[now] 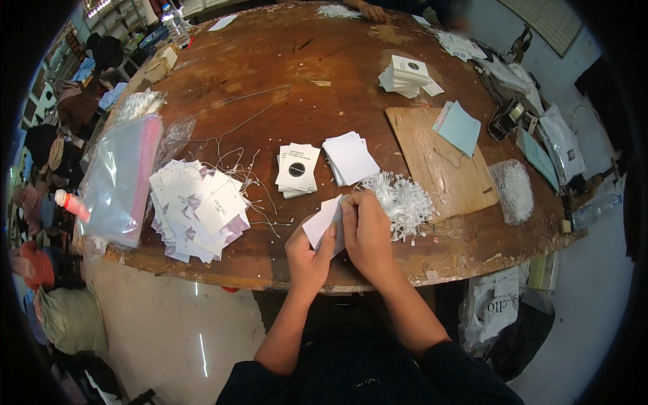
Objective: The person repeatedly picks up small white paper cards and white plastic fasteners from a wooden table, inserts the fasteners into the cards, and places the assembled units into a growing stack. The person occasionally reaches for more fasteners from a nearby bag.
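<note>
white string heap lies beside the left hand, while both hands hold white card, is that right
Not quite: the head view shows the white string heap beside the right hand, not the left hand. Both hands do hold white card.

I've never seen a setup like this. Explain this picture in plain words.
No robot here: a person works with two bare hands. The one picture comes from a fisheye camera worn on the head, looking down, so straight edges bend. The left hand and right hand hold a white card, perhaps more than one, near the front edge of a wooden table. On it lie a messy pile of tags at left, a stack of printed cards and a blank-topped stack in the middle, then a bunch of white strings and a wooden board at right.
</note>
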The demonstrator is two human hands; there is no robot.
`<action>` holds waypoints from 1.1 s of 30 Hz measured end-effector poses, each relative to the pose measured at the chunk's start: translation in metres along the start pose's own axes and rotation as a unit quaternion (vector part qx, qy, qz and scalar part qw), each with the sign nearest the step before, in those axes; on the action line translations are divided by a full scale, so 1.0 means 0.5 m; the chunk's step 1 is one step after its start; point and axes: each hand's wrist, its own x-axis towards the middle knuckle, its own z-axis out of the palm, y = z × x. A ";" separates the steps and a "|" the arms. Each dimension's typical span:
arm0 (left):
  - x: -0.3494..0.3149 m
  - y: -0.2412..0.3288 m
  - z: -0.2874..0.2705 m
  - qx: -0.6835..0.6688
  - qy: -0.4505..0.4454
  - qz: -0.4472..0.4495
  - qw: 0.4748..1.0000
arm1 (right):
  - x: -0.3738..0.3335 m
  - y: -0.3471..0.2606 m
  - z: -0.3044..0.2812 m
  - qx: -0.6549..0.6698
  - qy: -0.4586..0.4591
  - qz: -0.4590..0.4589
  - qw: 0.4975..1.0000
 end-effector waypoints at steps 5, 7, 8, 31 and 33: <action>0.000 0.010 -0.001 0.045 -0.004 0.038 0.998 | -0.004 -0.012 -0.001 0.002 -0.027 0.054 0.998; 0.002 0.014 -0.002 0.104 -0.001 0.095 0.990 | 0.002 -0.019 -0.007 0.019 -0.036 0.099 0.994; 0.002 0.016 -0.003 0.178 0.003 0.150 0.972 | 0.005 -0.023 -0.012 0.067 -0.041 0.138 0.987; 0.105 0.020 -0.242 0.648 0.103 0.082 0.750 | -0.012 0.131 -0.161 -0.272 -0.091 -0.029 0.958; 0.098 0.023 -0.225 0.637 0.113 0.079 0.758 | -0.010 0.155 -0.192 -0.270 -0.086 -0.021 0.959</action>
